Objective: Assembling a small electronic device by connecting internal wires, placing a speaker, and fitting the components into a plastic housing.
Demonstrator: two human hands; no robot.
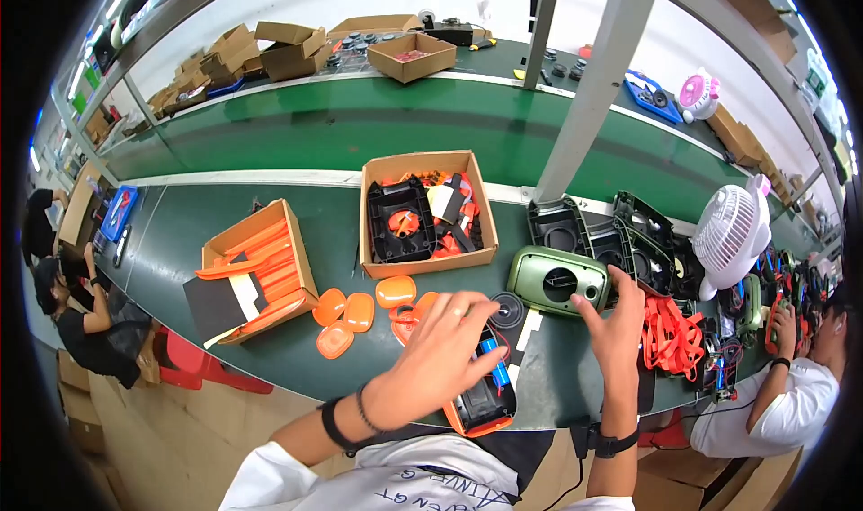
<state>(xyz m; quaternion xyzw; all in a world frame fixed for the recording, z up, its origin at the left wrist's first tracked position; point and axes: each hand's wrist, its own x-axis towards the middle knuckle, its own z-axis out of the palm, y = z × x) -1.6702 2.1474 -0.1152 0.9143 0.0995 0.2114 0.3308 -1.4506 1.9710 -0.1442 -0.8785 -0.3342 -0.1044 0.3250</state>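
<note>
My left hand (436,354) is spread, thumb and index finger apart, above a black casing with an orange rim (485,414) at the table's near edge. A blue cylindrical battery (497,374) and wires show in that casing. By the index fingertip lies a round black speaker (508,311) on thin red wires. The thumb and fingers of my right hand (616,327) are at the right end of a green housing (539,282) with a large round hole and a small one. Its grip seems to span that end, though contact behind the housing is hidden.
Orange oval covers (360,311) lie left of my hand. Behind stand a carton of mixed parts (430,264) and one of orange strips (292,273). Black housings (559,226), orange straps (672,336) and a white fan (726,228) are right, near a co-worker (769,412). A metal post (593,97) rises behind.
</note>
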